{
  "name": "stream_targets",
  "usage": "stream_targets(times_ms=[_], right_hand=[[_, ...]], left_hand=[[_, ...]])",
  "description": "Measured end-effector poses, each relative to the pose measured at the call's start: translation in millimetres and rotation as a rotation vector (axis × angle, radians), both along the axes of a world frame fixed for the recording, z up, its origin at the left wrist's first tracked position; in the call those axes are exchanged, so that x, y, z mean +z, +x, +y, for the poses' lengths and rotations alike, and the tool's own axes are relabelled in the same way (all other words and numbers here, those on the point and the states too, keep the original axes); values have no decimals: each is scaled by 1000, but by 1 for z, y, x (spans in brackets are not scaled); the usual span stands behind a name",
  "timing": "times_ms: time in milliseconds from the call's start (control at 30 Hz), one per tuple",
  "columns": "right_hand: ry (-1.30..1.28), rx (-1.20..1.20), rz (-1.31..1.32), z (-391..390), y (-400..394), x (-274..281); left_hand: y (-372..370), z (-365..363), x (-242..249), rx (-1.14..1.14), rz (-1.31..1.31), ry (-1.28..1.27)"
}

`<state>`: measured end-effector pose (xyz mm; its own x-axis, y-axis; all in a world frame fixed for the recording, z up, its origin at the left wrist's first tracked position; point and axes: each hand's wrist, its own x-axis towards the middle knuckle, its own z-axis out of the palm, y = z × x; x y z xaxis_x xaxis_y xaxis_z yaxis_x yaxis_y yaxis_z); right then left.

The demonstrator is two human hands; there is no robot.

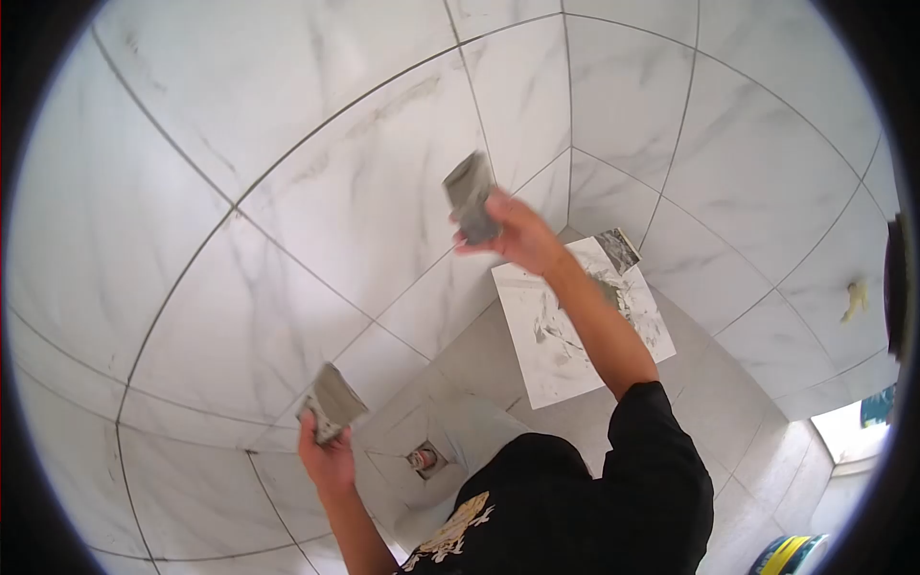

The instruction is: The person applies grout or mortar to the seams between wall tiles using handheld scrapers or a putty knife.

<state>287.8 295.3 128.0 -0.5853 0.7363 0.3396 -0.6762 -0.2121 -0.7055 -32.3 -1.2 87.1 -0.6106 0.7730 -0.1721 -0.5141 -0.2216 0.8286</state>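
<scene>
The room is small, with big white marble-look tiles on the walls (316, 172) and thin gray lines between them. The floor (479, 355) is pale tile too. A loose white tile (565, 335) lies flat on the floor near the corner, with gray smears on it. A small dark square piece (618, 247) lies at its far corner. A small drain hole (425, 458) sits in the floor, lower down. A blue and yellow thing (795, 556) shows at the bottom right edge.

The person wears a black shirt (575, 498) with a gold print.

The right hand (513, 232) is raised up by the wall. Its fingers are curled and pressed around a gray float (470, 196), a flat tool covered in gray paste. The long side of this float runs up and down, tipped a little to the left at the top. Its flat face is close to the wall tile; I cannot tell if it touches.

The left hand (328, 458) is lower and to the left. Its fingers wrap tight around a second gray scraper (333, 401). This one points up and to the right, with its wide flat end on top. It is near the wall, just above a gray line.
</scene>
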Motion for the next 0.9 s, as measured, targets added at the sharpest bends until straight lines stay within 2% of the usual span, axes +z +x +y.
stream_targets(times_ms=[67,133,167,200,233,267,433,533,567,633,700,767,800,833,900], right_hand=[[40,-207,-5,31,23,19],[177,-538,-135,74,38,38],[385,-853,-374,100,44,49],[509,-1021,-398,138,48,49],[786,-1360,-658,168,61,53],[818,-1481,-743,193,66,59],[903,-1604,-634,240,55,81],[811,-1540,-903,238,39,63],[806,-1533,-916,226,48,57],[927,-1195,-1234,202,81,61],[876,-1214,-1148,203,91,69],[543,-1398,-783,218,90,89],[303,-1246,-857,218,91,105],[299,-1243,-850,219,85,113],[270,-1147,-839,226,71,125]], left_hand=[[4,-9,-13,-70,-20,-19],[9,-15,-19,-29,-69,-106],[9,-17,-24,-37,-65,-103],[8,-20,-30,30,-85,-117],[7,-24,-36,99,-105,-133],[5,-30,-42,100,-104,-135],[6,-45,-48,137,-86,-163],[-10,-48,-64,119,-92,-207],[-10,-46,-65,118,-96,-219],[-7,-31,-65,120,-51,-190],[-5,-10,-58,93,-49,-194],[-10,-2,-55,76,-45,-200],[-17,2,-56,-3,-39,-175],[-21,5,-54,-84,-28,-153],[-13,10,-46,-10,-51,-165]])
